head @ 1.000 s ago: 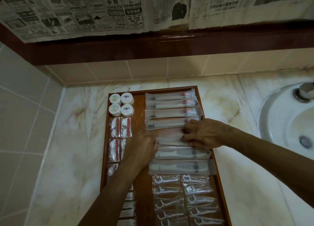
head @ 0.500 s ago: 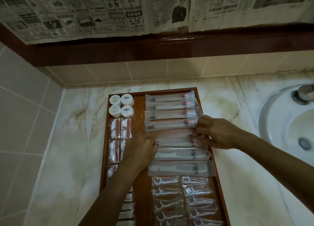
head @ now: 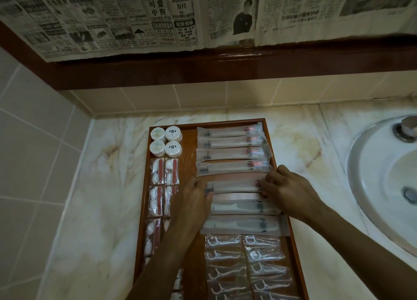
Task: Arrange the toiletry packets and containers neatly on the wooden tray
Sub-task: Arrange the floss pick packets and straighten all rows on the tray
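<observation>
A wooden tray (head: 189,164) lies on the marble counter. Several long toothbrush packets (head: 230,141) lie in a column on its right half. My left hand (head: 191,202) pinches the left end of one middle packet (head: 234,186), and my right hand (head: 286,190) pinches its right end. Several round white containers (head: 165,141) stand at the tray's far left corner. Below them lie cotton-bud packets (head: 164,172), partly hidden by my left arm. Floss-pick packets (head: 246,263) fill the near right part of the tray.
A white sink basin (head: 383,187) with a tap base (head: 405,130) sits to the right of the tray. Tiled walls close the left and back. A dark wooden ledge (head: 203,67) with newspaper sheets (head: 158,17) hangs above the counter.
My right hand slid from the packet's middle to its right end. The held packet now lies straighter, with a strip of bare tray showing above it. My left hand stayed at the left end.
</observation>
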